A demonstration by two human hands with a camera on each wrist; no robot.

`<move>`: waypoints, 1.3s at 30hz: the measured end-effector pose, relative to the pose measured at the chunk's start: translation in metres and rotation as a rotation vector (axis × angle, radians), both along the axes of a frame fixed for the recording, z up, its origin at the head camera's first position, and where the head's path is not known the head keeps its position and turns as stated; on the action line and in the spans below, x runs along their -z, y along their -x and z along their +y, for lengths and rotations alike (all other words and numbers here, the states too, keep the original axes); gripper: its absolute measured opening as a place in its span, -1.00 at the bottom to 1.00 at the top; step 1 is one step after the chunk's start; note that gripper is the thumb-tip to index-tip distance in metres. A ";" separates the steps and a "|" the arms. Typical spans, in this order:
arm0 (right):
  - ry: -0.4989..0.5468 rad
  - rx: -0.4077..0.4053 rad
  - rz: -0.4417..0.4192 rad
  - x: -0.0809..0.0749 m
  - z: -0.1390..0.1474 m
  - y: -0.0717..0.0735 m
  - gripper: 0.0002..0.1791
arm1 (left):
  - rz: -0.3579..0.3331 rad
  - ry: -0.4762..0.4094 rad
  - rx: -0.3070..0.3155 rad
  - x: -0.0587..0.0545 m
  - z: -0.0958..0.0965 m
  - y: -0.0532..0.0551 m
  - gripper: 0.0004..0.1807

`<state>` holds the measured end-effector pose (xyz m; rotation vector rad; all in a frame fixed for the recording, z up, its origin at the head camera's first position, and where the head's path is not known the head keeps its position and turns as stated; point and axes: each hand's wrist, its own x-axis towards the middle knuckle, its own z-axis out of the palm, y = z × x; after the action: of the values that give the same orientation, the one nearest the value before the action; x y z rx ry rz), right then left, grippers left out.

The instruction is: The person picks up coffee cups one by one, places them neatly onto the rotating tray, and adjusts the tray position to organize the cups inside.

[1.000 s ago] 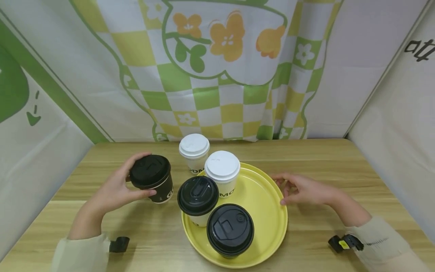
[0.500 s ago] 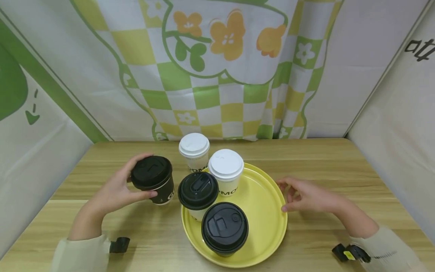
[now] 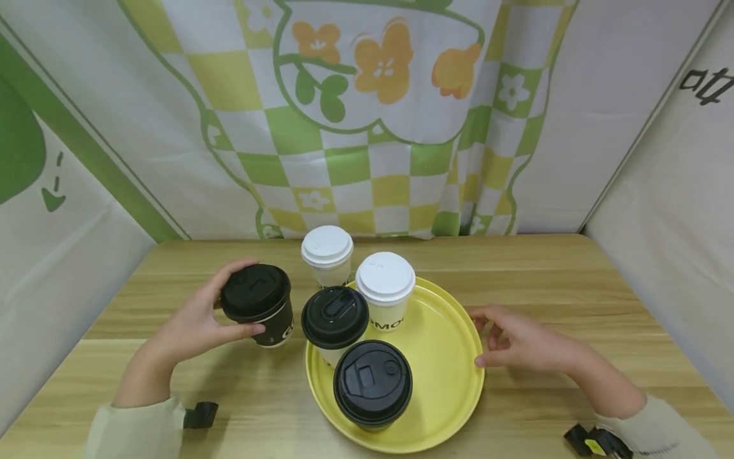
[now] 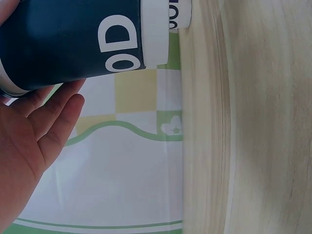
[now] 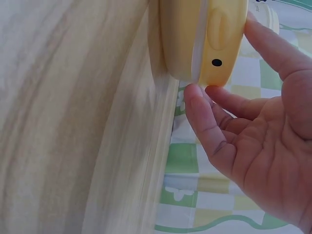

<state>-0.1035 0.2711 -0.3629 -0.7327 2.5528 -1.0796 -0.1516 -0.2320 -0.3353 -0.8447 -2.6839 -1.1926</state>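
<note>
My left hand (image 3: 201, 319) grips a black paper coffee cup (image 3: 275, 324) with a black lid, left of a round yellow turntable (image 3: 447, 363). In the left wrist view the lower part of this black cup (image 4: 73, 39) hangs close over the table, tilted. At the turntable's right side, my right hand (image 3: 516, 338) holds the rim between thumb and fingertips, shown close up in the right wrist view. Upon the turntable stand a white-lidded cup (image 3: 385, 284), a black-lidded pale cup (image 3: 335, 319) and, at the front, another black-lidded cup (image 3: 373, 382).
Behind the turntable, on the wooden table (image 3: 573, 274), stands a second white-lidded cup (image 3: 327, 248). A checked curtain (image 3: 350, 166) hangs along the table's back edge, and pale fabric walls rise on both sides.
The turntable has turned clockwise: its front cup has shifted left and its white-lidded cup right. My right hand has moved slightly toward the front with the rim; my left hand stays nearly still.
</note>
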 end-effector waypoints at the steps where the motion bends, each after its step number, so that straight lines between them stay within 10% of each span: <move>1: -0.006 -0.002 0.003 0.000 0.000 0.000 -0.18 | 0.000 0.003 -0.001 0.000 0.000 0.000 0.06; 23: -0.043 -0.206 -0.087 -0.015 -0.011 0.099 -0.32 | 0.003 0.017 -0.009 -0.003 0.001 0.000 0.06; 39: -0.007 -0.302 -0.198 -0.004 -0.003 0.106 -0.11 | 0.001 0.023 -0.002 -0.002 0.001 -0.001 0.05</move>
<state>-0.2095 0.2680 -0.3593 -0.9235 2.1938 -0.9884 -0.1511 -0.2311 -0.3329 -0.8450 -2.7023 -1.1634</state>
